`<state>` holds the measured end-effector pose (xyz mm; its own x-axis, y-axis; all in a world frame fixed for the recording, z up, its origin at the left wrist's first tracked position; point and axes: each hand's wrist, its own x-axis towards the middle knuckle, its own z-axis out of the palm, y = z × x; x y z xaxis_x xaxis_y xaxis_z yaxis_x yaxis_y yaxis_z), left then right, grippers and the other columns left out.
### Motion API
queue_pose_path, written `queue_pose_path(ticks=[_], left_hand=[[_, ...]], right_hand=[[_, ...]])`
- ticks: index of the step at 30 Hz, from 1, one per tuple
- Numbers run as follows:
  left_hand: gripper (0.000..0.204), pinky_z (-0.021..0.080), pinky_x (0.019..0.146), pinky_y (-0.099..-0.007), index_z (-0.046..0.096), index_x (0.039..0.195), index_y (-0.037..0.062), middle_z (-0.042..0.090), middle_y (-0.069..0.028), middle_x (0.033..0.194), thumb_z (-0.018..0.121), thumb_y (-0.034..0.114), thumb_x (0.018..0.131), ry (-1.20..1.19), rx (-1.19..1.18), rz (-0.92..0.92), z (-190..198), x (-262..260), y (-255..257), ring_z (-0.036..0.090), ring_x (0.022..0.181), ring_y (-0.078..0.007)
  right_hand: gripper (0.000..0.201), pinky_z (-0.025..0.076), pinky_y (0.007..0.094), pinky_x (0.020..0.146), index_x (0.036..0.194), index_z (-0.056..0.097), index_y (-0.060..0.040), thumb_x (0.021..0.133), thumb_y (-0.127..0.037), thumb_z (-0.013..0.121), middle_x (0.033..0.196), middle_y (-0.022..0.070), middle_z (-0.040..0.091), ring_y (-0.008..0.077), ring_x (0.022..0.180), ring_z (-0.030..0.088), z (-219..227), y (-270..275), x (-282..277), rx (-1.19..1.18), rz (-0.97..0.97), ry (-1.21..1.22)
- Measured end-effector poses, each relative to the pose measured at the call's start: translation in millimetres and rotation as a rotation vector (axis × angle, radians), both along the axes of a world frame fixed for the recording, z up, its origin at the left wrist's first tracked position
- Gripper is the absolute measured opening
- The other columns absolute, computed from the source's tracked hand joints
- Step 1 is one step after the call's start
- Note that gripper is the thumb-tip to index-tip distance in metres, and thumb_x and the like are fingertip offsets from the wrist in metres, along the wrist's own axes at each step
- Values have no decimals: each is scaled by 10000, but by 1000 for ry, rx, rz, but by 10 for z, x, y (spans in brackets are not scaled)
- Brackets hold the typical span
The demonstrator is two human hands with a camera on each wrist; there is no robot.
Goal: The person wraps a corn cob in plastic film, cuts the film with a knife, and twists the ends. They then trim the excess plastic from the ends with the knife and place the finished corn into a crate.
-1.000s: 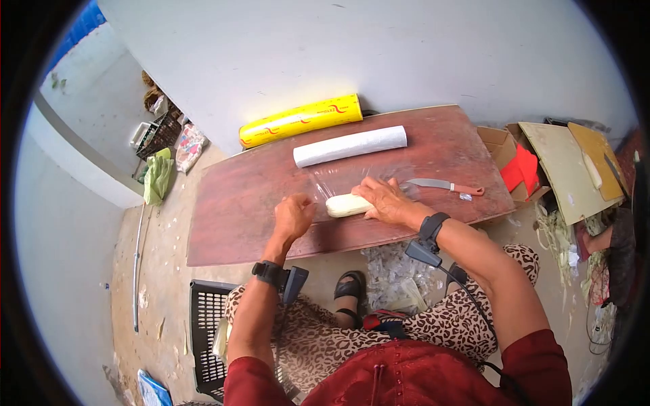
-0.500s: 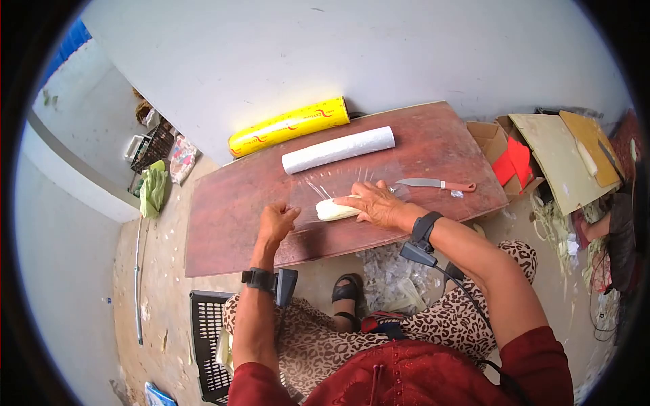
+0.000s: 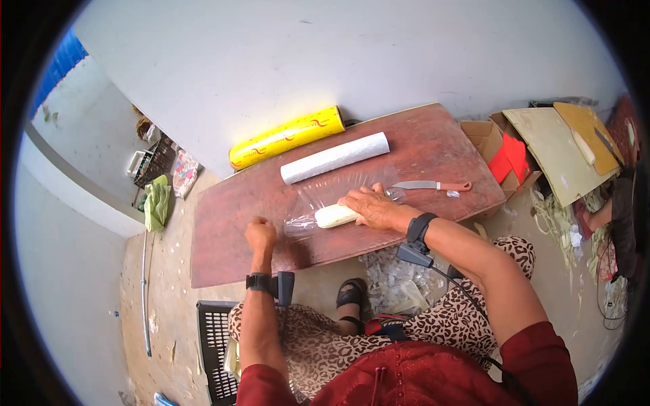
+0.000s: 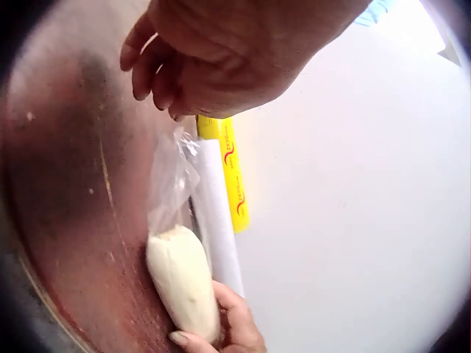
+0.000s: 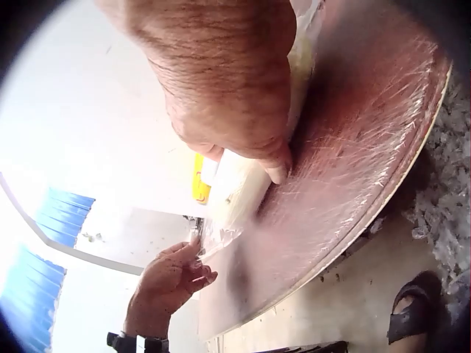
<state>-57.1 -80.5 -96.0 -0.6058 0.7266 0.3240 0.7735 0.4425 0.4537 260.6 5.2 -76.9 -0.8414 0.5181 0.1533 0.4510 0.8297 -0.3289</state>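
A pale ear of corn [image 3: 335, 216], blunt at its end, lies on clear plastic film [image 3: 318, 189] on the red-brown table. My right hand [image 3: 374, 208] grips the corn from above; in the left wrist view its thumb [image 4: 193, 342] and fingers hold the far end. To the left, my left hand [image 3: 261, 233] has curled fingers at the film's gathered end. In the right wrist view the film tapers to the fingertips of this left hand [image 5: 171, 279]. A knife [image 3: 433, 185] with a reddish handle lies right of my right hand.
Behind the corn lies a white film roll [image 3: 335, 158], with a yellow printed roll [image 3: 288, 137] against the wall. Cardboard boxes [image 3: 482, 141] with red material stand at the right. A black crate [image 3: 215, 352] sits by my left leg, and scraps litter the floor [image 3: 389, 277].
My left hand has moved left, away from the corn, and film now stretches out between them. My right hand stays on the corn. The head view has shifted slightly.
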Motion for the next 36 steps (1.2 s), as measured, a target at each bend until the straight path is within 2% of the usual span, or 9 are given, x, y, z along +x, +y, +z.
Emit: queue_pose_path(ticks=[1,4,6,8,14,20,24,25,36], left_hand=[[154,509,648,-395,656,880,3,659,-149,739,651,155,863,118,84,42,120,109,-19,652,681,-315],[163,486,822,-414,630,975,-2,647,-175,925,637,110,857,287,476,-265,669,685,-111,620,896,-365],[242,442,905,-430,595,1047,-2,606,-185,1074,656,78,827,424,462,-668,803,1010,-212,565,1031,-361],[368,431,917,-454,567,1124,-5,577,-183,1155,685,78,786,343,327,-927,771,1352,-288,536,1069,-382],[633,369,1004,-461,449,1303,-23,478,-193,1311,722,197,776,385,-9,-819,231,1517,-181,465,1202,-368],[701,352,1004,-479,431,1337,-16,477,-180,1328,735,284,780,371,-128,-706,153,1359,-128,470,1199,-346],[587,375,947,-451,502,1189,55,608,-132,1078,765,343,750,330,-252,-614,206,1252,-100,556,1019,-316],[528,352,961,-468,534,1103,77,625,-113,961,771,376,738,405,-157,-632,188,1222,-89,567,963,-312],[506,286,1004,-517,607,1038,65,676,-140,980,789,398,704,344,-254,-700,270,1022,-33,592,1004,-326]], right_hand=[[615,303,444,892,1331,463,-187,786,-164,748,1191,55,539,265,1128,489,-17,1,-7,5,-3,5],[608,297,447,892,1332,461,-188,791,-164,740,1190,55,543,263,1130,487,-32,-12,-10,17,-11,2],[595,300,449,890,1334,460,-186,803,-168,726,1188,57,547,265,1131,488,-25,-18,-5,27,-13,-8],[581,303,448,887,1338,458,-183,815,-173,711,1189,60,550,268,1134,490,-17,-22,0,42,-13,-17],[539,324,470,866,1331,460,-179,841,-173,682,1195,64,544,283,1119,507,-64,-12,-23,50,-32,7],[544,317,481,875,1346,453,-160,853,-204,679,1199,73,545,278,1121,504,-83,8,-9,57,-15,1],[557,312,473,889,1357,443,-155,856,-232,676,1196,78,563,279,1117,510,-63,-4,16,21,-3,-9],[551,315,476,893,1341,452,-146,850,-243,684,1190,80,565,281,1114,511,-60,4,38,26,-8,-5],[475,361,531,943,1094,556,-65,815,-421,703,1103,136,606,317,1090,563,54,112,316,117,-57,-235]])
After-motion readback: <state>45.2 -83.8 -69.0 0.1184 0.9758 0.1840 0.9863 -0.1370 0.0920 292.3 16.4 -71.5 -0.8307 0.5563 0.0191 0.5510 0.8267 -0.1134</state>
